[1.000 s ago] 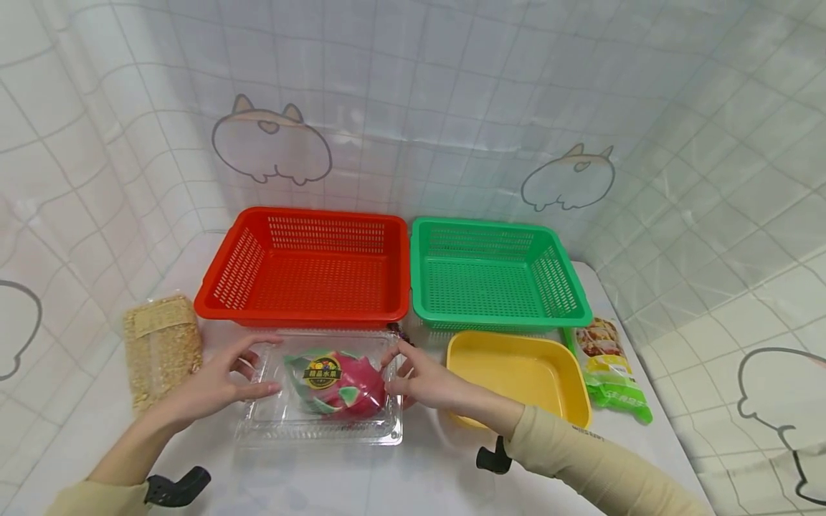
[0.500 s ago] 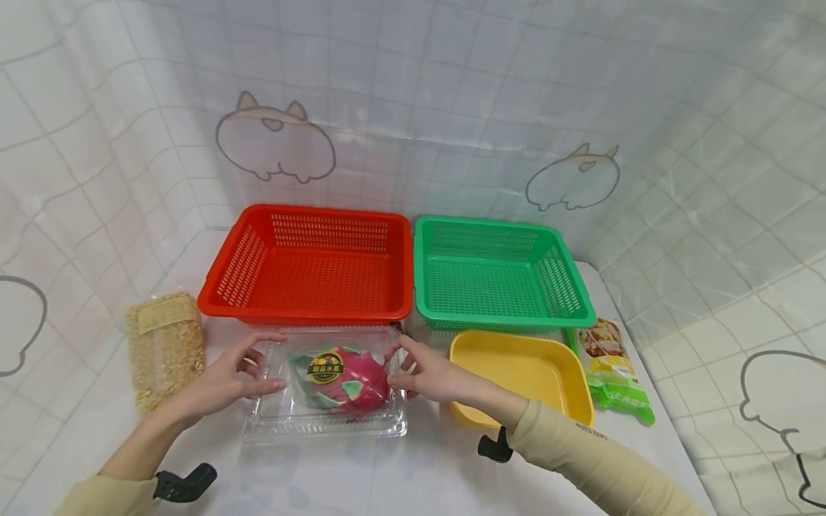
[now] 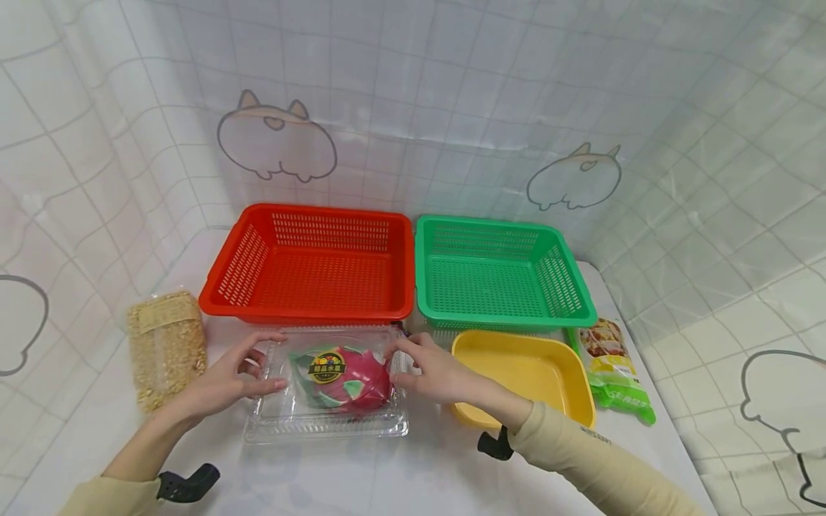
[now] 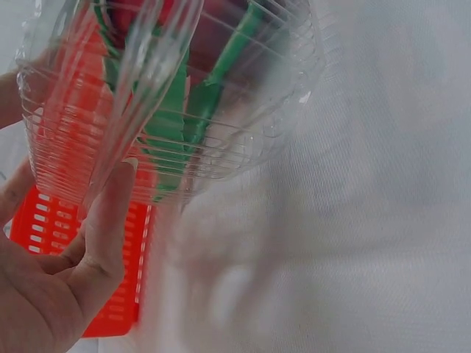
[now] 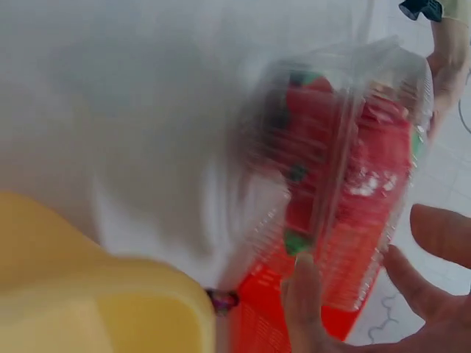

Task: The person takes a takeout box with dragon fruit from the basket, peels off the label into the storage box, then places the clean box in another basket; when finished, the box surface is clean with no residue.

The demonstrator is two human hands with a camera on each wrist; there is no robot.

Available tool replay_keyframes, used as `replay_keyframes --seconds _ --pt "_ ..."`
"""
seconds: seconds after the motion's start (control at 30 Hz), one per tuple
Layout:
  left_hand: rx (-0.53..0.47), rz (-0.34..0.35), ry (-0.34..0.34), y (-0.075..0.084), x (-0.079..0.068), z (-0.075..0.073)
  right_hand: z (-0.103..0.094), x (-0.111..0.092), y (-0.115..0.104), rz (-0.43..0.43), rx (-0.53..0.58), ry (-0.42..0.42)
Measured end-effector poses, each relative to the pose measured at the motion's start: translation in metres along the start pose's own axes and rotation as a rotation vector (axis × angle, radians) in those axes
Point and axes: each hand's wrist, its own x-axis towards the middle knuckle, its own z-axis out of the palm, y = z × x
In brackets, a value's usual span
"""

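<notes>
A clear plastic clamshell box (image 3: 271, 408) holds a pink and green dragon fruit (image 3: 371, 381) in the head view. On its lid is a round black and gold label (image 3: 327, 368). My left hand (image 3: 226, 383) holds the box by its left side, thumb and index fingertip at the lid; in the left wrist view the thumb (image 4: 110, 213) lies against the rim. My right hand (image 3: 429, 369) grips the right side with bent fingers; in the right wrist view a fingertip (image 5: 302, 283) meets the seam. Whether the box's base touches the table cannot be told.
Behind the box stand a red basket (image 3: 323, 315) and a green basket (image 3: 503, 319). A yellow bin (image 3: 516, 373) sits by my right forearm. A bag of grains (image 3: 168, 351) lies left, a green snack bag (image 3: 609, 365) right. A small dark item (image 5: 222, 300) is partly hidden.
My right fingers have shifted at the box's right edge, the index finger lying higher and more bent. The left hand keeps its place on the box. The head view has tilted slightly.
</notes>
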Motion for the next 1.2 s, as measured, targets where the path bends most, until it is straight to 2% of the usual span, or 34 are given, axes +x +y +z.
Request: replay_keyframes --seconds 0.17,0.3,0.5,0.63,0.9,1.07,1.2 --pt "-0.004 -0.005 -0.010 0.001 0.002 0.001 -0.005 0.000 -0.007 -0.045 -0.060 0.127" --pt "-0.004 -0.003 -0.008 0.000 0.002 0.000 -0.007 0.004 -0.021 -0.068 -0.084 0.150" --pt "0.006 0.004 0.003 -0.002 0.001 0.000 -0.006 0.022 -0.047 -0.122 -0.105 0.065" --pt "0.005 -0.008 0.003 -0.002 0.001 0.001 0.002 0.040 -0.062 -0.126 -0.141 0.004" --pt "-0.001 0.003 0.002 -0.001 0.001 0.002 0.021 0.068 -0.085 -0.061 -0.254 -0.070" --pt "0.001 -0.013 0.002 -0.002 0.002 0.002 0.027 0.078 -0.091 0.001 -0.265 -0.090" --pt "0.006 -0.031 0.002 -0.002 0.001 0.003 0.029 0.082 -0.088 -0.002 -0.261 -0.079"
